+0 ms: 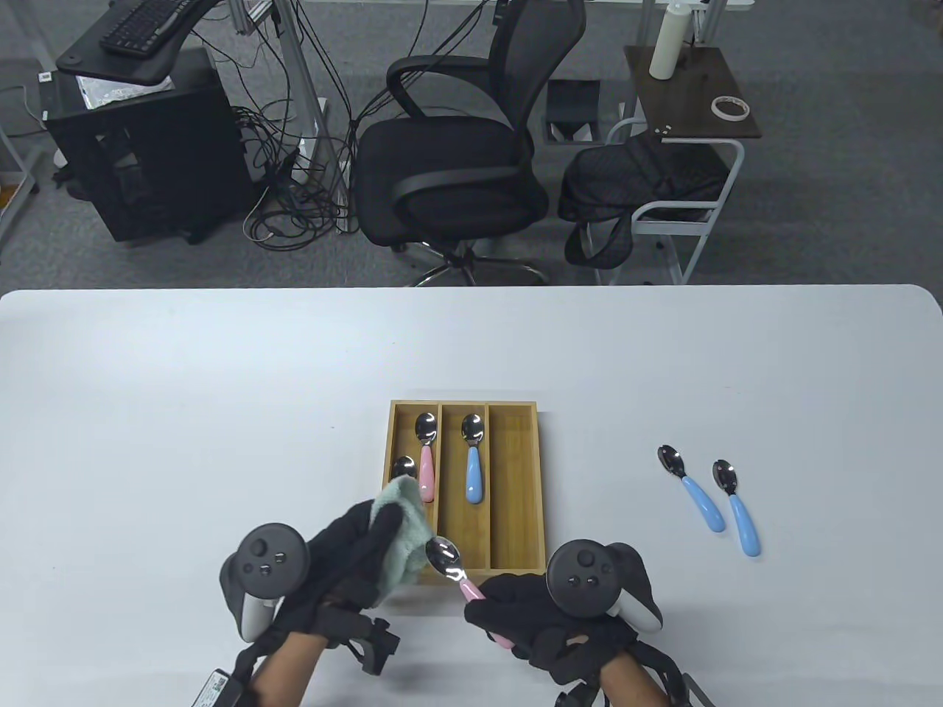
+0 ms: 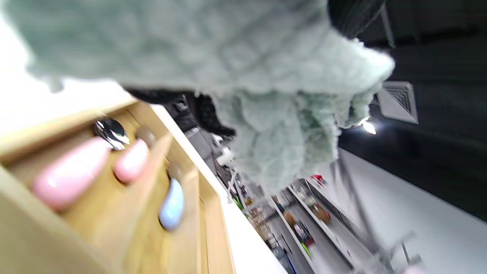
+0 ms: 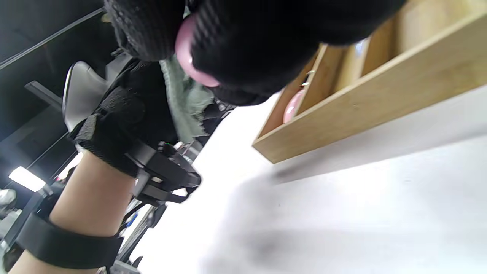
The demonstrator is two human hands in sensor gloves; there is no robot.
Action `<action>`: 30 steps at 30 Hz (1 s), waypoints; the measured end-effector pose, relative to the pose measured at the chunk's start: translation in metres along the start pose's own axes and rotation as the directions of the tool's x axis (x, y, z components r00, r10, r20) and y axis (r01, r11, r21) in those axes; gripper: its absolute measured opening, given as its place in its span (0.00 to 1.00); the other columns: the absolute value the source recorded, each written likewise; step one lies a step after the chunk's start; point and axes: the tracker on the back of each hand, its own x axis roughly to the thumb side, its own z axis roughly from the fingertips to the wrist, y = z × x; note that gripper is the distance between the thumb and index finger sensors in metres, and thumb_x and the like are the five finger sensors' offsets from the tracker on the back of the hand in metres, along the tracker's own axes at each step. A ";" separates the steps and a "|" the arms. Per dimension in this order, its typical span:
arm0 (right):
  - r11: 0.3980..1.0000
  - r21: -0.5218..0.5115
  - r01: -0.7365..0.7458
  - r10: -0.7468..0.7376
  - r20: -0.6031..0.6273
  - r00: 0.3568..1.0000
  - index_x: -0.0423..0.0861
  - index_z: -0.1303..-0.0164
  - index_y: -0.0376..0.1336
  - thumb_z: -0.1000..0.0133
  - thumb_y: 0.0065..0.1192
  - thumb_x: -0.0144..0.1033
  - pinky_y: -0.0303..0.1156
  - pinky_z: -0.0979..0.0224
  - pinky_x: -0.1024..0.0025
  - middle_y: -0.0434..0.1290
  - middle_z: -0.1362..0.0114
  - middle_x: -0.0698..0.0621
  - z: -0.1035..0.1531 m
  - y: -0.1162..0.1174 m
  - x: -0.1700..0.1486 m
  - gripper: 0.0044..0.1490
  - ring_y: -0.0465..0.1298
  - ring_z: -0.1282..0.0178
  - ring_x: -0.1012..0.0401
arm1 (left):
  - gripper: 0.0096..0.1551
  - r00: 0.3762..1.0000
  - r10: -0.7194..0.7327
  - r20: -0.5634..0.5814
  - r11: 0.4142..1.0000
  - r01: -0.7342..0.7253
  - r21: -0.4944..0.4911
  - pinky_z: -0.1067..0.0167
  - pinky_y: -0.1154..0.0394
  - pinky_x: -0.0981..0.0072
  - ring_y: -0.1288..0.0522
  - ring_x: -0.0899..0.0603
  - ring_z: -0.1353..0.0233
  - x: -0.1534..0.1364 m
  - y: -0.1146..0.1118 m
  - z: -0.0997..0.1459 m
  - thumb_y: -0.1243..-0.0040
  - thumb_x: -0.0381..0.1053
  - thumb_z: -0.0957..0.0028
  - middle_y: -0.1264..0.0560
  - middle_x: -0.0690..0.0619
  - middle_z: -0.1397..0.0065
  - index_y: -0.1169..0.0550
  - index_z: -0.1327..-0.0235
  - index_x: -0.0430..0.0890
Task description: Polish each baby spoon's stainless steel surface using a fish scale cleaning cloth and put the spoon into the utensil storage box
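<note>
My right hand (image 1: 530, 611) grips the pink handle of a baby spoon (image 1: 451, 564), its steel bowl pointing up-left over the front edge of the wooden utensil box (image 1: 516, 486). My left hand (image 1: 346, 563) holds the pale green cleaning cloth (image 1: 401, 534) bunched right beside that bowl. In the box, two pink-handled spoons (image 1: 426, 460) lie in the left compartment and a blue-handled one (image 1: 474, 460) in the middle; the right compartment shows bare wood. The left wrist view shows the cloth (image 2: 236, 72) above the box (image 2: 114, 228). In the right wrist view my fingers (image 3: 258, 49) wrap the pink handle (image 3: 188, 57).
Two blue-handled spoons (image 1: 700, 490) (image 1: 737, 508) lie side by side on the white table (image 1: 184, 412) to the right of the box. Beyond the table's far edge stand an office chair (image 1: 457, 147) and a small side table.
</note>
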 end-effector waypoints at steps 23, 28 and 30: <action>0.968 0.033 -0.247 0.227 -0.530 0.817 0.24 0.24 0.52 0.33 0.58 0.46 0.86 0.60 0.74 0.75 0.38 0.43 -0.140 0.005 0.008 0.44 0.86 0.63 0.63 | 0.28 0.885 0.443 -0.143 0.893 -0.450 -0.022 0.53 0.15 0.53 0.11 0.48 0.55 -0.032 0.029 -0.008 0.51 0.60 0.33 0.15 0.51 0.50 0.20 0.40 0.39; 0.944 0.059 -0.325 0.305 -0.534 0.789 0.24 0.23 0.49 0.33 0.58 0.45 0.86 0.59 0.74 0.75 0.37 0.41 -0.144 0.014 0.008 0.45 0.87 0.62 0.63 | 0.29 0.894 0.422 -0.148 0.897 -0.435 -0.073 0.53 0.15 0.53 0.11 0.47 0.55 -0.030 0.026 -0.010 0.51 0.60 0.33 0.15 0.51 0.51 0.20 0.40 0.39; 0.934 0.080 -0.349 0.336 -0.533 0.777 0.24 0.23 0.49 0.32 0.58 0.44 0.87 0.59 0.73 0.75 0.36 0.41 -0.145 0.016 0.007 0.45 0.87 0.61 0.62 | 0.29 0.898 0.414 -0.146 0.900 -0.428 -0.080 0.53 0.15 0.53 0.11 0.47 0.55 -0.029 0.026 -0.010 0.51 0.60 0.33 0.15 0.51 0.51 0.20 0.40 0.39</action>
